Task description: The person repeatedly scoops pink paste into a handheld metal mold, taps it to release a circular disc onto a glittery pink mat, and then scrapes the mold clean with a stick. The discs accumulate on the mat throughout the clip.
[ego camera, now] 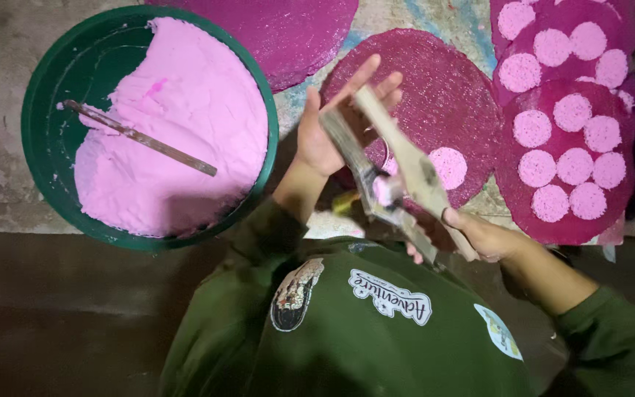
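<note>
The two hands hold a hinged wooden press (395,165) between them, above the person's chest and over the near edge of a dark pink round mat (435,95). The left hand (328,125) is mostly open, palm up and fingers spread, supporting the upper ends of the two flat paddles. The right hand (479,235) is closed around the lower handle. A small lump of pale pink dough (385,190) sits between the paddles near the hinge.

The press looks stiff and fairly light, worn smooth, so a firm wrap around the handle and a flat palm under the far end seem the sensible holds. The dough appears soft, wet and sticky; it would likely smear or tear if pinched.

To the left of the left hand stands a green basin (53,88) of the same pink dough with a flat stick (141,137) lying on it. To the right of both hands, mats carry pale pink discs (575,165), which look thin and fragile.
</note>
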Demonstrator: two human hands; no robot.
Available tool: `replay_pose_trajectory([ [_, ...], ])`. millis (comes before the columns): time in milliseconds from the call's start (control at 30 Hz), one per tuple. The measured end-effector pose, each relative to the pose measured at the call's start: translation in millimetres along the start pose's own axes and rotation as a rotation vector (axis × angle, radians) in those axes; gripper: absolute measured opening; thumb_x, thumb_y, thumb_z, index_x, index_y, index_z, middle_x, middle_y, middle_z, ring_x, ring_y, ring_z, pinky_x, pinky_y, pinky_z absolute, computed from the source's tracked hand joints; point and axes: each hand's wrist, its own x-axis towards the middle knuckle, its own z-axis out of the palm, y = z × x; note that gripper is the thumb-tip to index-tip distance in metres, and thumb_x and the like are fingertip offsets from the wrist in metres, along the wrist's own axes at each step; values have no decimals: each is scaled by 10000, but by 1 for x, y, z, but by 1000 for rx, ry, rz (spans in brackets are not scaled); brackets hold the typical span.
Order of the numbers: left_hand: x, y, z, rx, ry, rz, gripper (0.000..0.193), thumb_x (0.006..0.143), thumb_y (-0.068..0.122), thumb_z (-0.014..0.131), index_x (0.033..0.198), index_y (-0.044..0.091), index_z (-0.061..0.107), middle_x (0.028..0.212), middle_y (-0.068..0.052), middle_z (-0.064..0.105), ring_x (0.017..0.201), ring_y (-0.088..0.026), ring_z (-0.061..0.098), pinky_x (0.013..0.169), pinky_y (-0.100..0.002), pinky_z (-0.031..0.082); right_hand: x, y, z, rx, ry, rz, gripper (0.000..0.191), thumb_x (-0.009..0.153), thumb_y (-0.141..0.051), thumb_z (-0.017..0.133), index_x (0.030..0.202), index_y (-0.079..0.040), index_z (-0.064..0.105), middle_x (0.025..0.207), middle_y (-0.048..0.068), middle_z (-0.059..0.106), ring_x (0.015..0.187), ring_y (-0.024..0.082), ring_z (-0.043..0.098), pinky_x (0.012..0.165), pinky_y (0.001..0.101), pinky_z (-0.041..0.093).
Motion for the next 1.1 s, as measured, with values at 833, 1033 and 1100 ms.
replay_pose_trajectory([
  [833,16,-9,-81,-392,-131,410,163,1025,333,578,1002,182,524,916,30,527,940,-156,542,1063,-389,510,50,-110,10,-857,461,416,846,928,-723,276,1001,4,701,784,160,705,743,284,685,735,453,554],
  [1033,42,-25,-86,-407,-141,415,175,1023,328,570,965,176,506,877,34,505,895,-147,521,1025,-396,532,37,-120,9,-975,582,365,741,983,-642,337,1105,15,659,711,192,680,685,276,690,704,450,533],
  [1100,51,-18,-87,-395,-184,402,192,989,343,573,961,169,498,862,30,483,882,-152,513,1010,-389,531,40,-122,11,-1030,624,262,694,980,-603,380,1200,4,637,714,182,672,686,268,683,709,453,509],
])
